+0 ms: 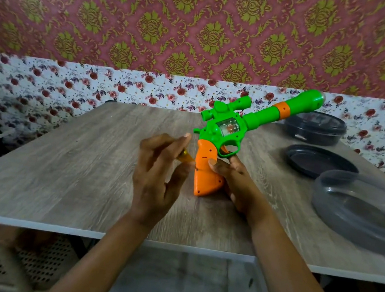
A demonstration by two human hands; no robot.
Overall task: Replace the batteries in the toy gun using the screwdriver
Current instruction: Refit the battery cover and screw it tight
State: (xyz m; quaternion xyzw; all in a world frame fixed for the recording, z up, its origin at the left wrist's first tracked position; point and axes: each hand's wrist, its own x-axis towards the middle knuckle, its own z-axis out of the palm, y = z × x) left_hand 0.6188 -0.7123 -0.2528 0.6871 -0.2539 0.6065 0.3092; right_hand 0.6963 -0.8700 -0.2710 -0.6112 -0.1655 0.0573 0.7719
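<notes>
Orange-gripped toy gun (229,126) clasped in fingers (236,159) of right hand (239,181), screwdriver (184,160) gripped by left hand (158,165) alongside

Illumination is moderate, soft and diffuse; the source cannot be identified. Shadows are soft-edged. The desk (68,176) top is evenly lit, with only a faint shadow beneath the butt of the toy gun (209,174). The space under the desk is noticeably darker. Colours read saturated. A small highlight sits on the gun's clear muzzle dome, and a dull sheen on the translucent container (349,233) at right. Sharpness is best at centre, where the toy gun is crisp. The screwdriver (185,160) in the left grip (157,173) shows as a yellow smear. The wallpaper (56,10) softens and streaks toward the corners; the lower left is blurred. Wide-angle distortion bows the floral wall border.
</notes>
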